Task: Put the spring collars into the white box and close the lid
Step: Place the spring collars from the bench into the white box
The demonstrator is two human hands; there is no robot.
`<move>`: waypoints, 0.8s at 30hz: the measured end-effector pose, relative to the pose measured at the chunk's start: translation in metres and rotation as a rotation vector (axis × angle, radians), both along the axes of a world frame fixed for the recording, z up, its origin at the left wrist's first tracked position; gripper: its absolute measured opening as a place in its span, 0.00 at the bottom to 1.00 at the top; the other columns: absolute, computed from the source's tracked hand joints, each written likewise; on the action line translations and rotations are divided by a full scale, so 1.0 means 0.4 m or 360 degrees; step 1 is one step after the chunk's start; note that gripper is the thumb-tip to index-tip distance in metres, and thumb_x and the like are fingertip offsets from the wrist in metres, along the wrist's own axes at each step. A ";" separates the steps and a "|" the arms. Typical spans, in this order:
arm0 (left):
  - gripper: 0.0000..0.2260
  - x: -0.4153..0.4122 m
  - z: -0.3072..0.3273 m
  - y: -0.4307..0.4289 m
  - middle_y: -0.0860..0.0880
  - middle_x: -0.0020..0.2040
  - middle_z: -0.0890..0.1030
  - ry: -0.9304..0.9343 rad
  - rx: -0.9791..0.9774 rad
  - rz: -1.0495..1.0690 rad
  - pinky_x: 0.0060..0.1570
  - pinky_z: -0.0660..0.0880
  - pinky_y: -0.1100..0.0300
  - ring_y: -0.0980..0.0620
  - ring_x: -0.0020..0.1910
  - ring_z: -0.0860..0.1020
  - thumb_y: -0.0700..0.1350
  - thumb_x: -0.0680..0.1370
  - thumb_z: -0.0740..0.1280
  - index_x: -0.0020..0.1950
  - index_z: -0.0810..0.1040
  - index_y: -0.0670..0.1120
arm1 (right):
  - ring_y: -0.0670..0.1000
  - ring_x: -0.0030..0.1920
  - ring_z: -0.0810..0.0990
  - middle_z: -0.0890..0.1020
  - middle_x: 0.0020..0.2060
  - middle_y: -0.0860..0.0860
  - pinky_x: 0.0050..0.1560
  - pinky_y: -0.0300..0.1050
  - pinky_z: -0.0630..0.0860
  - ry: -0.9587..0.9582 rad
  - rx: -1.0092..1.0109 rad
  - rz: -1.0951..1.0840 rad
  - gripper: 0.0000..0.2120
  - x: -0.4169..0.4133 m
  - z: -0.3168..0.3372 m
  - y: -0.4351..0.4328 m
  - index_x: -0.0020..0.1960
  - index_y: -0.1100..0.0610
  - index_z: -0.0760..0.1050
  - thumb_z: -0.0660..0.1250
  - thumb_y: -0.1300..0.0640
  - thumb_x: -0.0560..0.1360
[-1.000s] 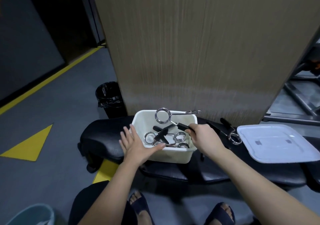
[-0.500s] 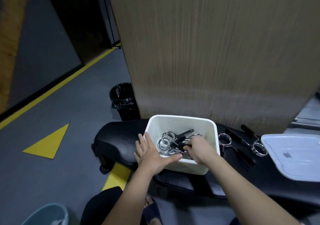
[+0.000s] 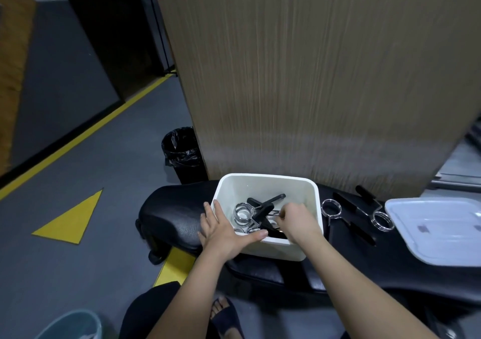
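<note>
The white box (image 3: 268,177) stands open on a black padded bench (image 3: 169,213). Several chrome spring collars (image 3: 243,212) with black handles lie inside it. My left hand (image 3: 223,230) grips the box's near left corner, thumb over the rim. My right hand (image 3: 299,221) is down inside the box, fingers curled on the wire arm of a collar resting on the pile. Two more collars lie on the bench to the right of the box, one close to it (image 3: 331,208) and one (image 3: 382,220) beside the white lid (image 3: 437,229), which lies flat.
A tall wooden panel (image 3: 312,78) rises right behind the bench. A black lined bin (image 3: 182,153) stands on the floor at the back left. A pale blue bucket (image 3: 70,325) is at the bottom left. My sandalled foot (image 3: 225,315) is under the bench edge.
My right hand has brought a collar down from above the box's rim into the box. The left hand has stayed on the box's corner. The view has shifted left.
</note>
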State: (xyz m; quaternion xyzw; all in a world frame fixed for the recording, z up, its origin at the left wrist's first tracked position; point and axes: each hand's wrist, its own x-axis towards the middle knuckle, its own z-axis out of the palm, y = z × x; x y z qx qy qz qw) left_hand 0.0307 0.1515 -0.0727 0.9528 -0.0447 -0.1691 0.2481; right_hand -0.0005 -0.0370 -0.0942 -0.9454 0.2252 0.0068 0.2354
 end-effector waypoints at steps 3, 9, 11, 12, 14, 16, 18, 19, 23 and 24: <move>0.73 -0.003 0.011 0.000 0.49 0.78 0.29 0.0025 0.0002 0.0011 0.76 0.44 0.41 0.43 0.78 0.36 0.81 0.50 0.67 0.78 0.30 0.48 | 0.58 0.42 0.83 0.85 0.38 0.53 0.38 0.48 0.74 -0.0466 -0.0020 -0.0054 0.12 -0.029 0.019 0.008 0.47 0.54 0.81 0.62 0.50 0.80; 0.72 -0.012 0.026 0.002 0.50 0.79 0.31 0.0040 -0.0021 0.0047 0.76 0.45 0.42 0.44 0.78 0.38 0.80 0.51 0.68 0.79 0.32 0.47 | 0.42 0.46 0.81 0.83 0.46 0.44 0.46 0.31 0.74 -0.1217 0.0686 -0.0248 0.10 -0.108 0.064 -0.027 0.59 0.50 0.79 0.66 0.51 0.80; 0.71 -0.011 0.022 0.000 0.49 0.79 0.33 0.0012 -0.0024 0.0056 0.76 0.45 0.43 0.44 0.78 0.38 0.79 0.52 0.69 0.79 0.33 0.47 | 0.44 0.49 0.79 0.82 0.50 0.46 0.49 0.29 0.72 -0.1314 0.0642 -0.0406 0.11 -0.146 0.066 -0.079 0.60 0.54 0.79 0.64 0.53 0.80; 0.71 -0.009 0.018 -0.001 0.49 0.80 0.33 -0.0006 -0.0025 0.0060 0.76 0.45 0.44 0.44 0.79 0.39 0.79 0.52 0.69 0.79 0.33 0.47 | 0.44 0.50 0.78 0.81 0.51 0.46 0.50 0.31 0.71 -0.1335 0.0601 -0.0518 0.11 -0.168 0.065 -0.110 0.60 0.55 0.78 0.64 0.55 0.80; 0.71 -0.004 0.009 -0.002 0.48 0.80 0.34 -0.0027 -0.0042 0.0062 0.76 0.45 0.45 0.43 0.79 0.39 0.79 0.53 0.70 0.79 0.34 0.47 | 0.47 0.50 0.77 0.80 0.50 0.48 0.53 0.39 0.70 -0.1323 0.0577 -0.0795 0.11 -0.211 0.060 -0.181 0.60 0.57 0.77 0.62 0.56 0.80; 0.71 -0.002 0.002 -0.001 0.48 0.80 0.35 -0.0047 -0.0056 0.0069 0.76 0.46 0.45 0.42 0.79 0.40 0.78 0.53 0.71 0.79 0.35 0.47 | 0.50 0.48 0.76 0.80 0.46 0.50 0.51 0.43 0.69 -0.1160 0.0576 -0.1013 0.10 -0.247 0.044 -0.245 0.55 0.59 0.78 0.62 0.56 0.79; 0.70 -0.002 -0.001 -0.001 0.48 0.80 0.36 -0.0053 -0.0077 0.0074 0.76 0.46 0.45 0.42 0.79 0.40 0.77 0.54 0.72 0.80 0.36 0.47 | 0.54 0.45 0.76 0.79 0.40 0.51 0.47 0.45 0.69 -0.0825 0.0553 -0.0991 0.08 -0.270 0.006 -0.289 0.46 0.56 0.78 0.62 0.54 0.77; 0.70 -0.002 -0.003 -0.001 0.48 0.80 0.36 -0.0055 -0.0087 0.0071 0.76 0.46 0.45 0.43 0.79 0.40 0.76 0.54 0.72 0.80 0.36 0.47 | 0.55 0.44 0.78 0.81 0.38 0.52 0.47 0.46 0.71 -0.0620 0.0536 -0.0911 0.08 -0.276 -0.017 -0.298 0.43 0.54 0.77 0.63 0.52 0.76; 0.70 -0.001 -0.007 -0.004 0.48 0.80 0.36 -0.0058 -0.0119 0.0070 0.76 0.46 0.46 0.43 0.78 0.39 0.76 0.54 0.73 0.80 0.36 0.47 | 0.60 0.47 0.85 0.86 0.41 0.56 0.51 0.48 0.79 -0.0030 0.0547 -0.0597 0.20 -0.264 -0.102 -0.258 0.45 0.58 0.80 0.66 0.41 0.75; 0.70 0.001 -0.008 -0.003 0.48 0.80 0.36 -0.0058 -0.0118 0.0071 0.76 0.46 0.45 0.43 0.78 0.39 0.76 0.54 0.73 0.80 0.36 0.47 | 0.60 0.48 0.84 0.86 0.44 0.57 0.51 0.48 0.79 0.0033 0.0522 -0.0555 0.22 -0.251 -0.119 -0.238 0.47 0.59 0.80 0.66 0.39 0.75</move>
